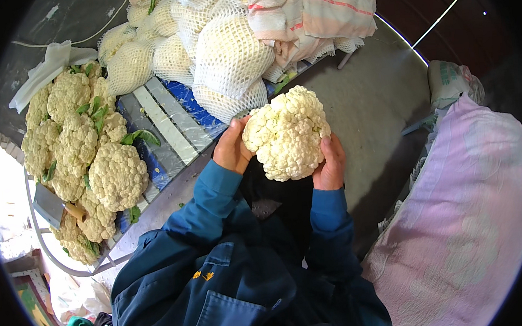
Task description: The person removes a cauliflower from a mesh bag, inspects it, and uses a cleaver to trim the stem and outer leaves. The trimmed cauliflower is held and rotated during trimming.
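A large cream-white cauliflower (pixel 287 134) is held up in front of my body, between both hands. My left hand (pixel 234 147) grips its left side, with the fingers hidden behind and beneath it. On the lower right side, my right hand (pixel 331 163) closes round it with the thumb showing. The cauliflower carries no net. Just beyond it, white foam-netted cauliflowers (pixel 230 54) are heaped on the table. To the left lies a pile of bare cauliflowers (pixel 118 176) with some green leaves.
A cleaver (pixel 48 206) with a wooden handle rests on the bare pile. White sheeting (pixel 46 74) lies behind that pile. A striped cloth (pixel 314 10) covers part of the netted heap. The slatted table (pixel 166 124) has a metal frame. A pink blanket (pixel 455 217) drapes something at right.
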Demonstrator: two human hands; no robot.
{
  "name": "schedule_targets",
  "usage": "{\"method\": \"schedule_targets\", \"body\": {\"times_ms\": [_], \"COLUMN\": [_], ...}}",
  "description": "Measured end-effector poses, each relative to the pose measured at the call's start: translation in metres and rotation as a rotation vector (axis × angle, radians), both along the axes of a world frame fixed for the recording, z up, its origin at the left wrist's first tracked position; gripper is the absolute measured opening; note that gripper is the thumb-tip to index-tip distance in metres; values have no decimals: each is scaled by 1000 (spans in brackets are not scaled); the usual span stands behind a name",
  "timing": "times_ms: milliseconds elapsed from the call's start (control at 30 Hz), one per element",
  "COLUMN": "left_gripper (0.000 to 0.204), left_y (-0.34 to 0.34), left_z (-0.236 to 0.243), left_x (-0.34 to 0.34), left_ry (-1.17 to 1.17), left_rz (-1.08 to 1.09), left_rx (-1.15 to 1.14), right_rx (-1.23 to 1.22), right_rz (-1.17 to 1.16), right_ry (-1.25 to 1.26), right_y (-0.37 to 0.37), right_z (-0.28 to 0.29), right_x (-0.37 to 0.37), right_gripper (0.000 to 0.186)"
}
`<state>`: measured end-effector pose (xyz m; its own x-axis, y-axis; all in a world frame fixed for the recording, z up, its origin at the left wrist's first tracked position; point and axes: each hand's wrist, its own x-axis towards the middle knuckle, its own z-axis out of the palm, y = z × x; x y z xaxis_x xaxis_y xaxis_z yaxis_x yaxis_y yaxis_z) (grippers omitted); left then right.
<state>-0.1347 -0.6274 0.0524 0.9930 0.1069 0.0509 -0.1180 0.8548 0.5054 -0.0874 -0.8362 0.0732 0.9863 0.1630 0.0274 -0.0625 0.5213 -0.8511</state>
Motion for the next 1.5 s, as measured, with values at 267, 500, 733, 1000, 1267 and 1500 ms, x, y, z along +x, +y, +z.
{"method": "schedule_targets", "body": {"times_ms": [267,500,733,1000,1267,1500], "left_gripper": [55,58,58,70,90,84], "left_y": [9,24,51,71,83,92], "left_z": [-10,-18,-17,-7,-9,-36], "left_x": [-3,-6,-12,-21,-21,-29], "left_ry": [110,61,15,-7,-32,-88], "left_rz": [81,118,150,213,182,92], "left_rx": [153,-39,-128,-104,-128,-204], "right_rx": [-90,-102,-244,-300,-238,-281], "right_rz": [-43,-16,34,69,104,96], "right_ry": [14,10,-76,-254,-311,-342], "right_y": [21,50,79,96,103,108], "right_z": [11,25,35,31,24,23], "right_x": [-9,-17,-18,-20,-12,-21], "right_gripper": [50,49,59,69,71,74]}}
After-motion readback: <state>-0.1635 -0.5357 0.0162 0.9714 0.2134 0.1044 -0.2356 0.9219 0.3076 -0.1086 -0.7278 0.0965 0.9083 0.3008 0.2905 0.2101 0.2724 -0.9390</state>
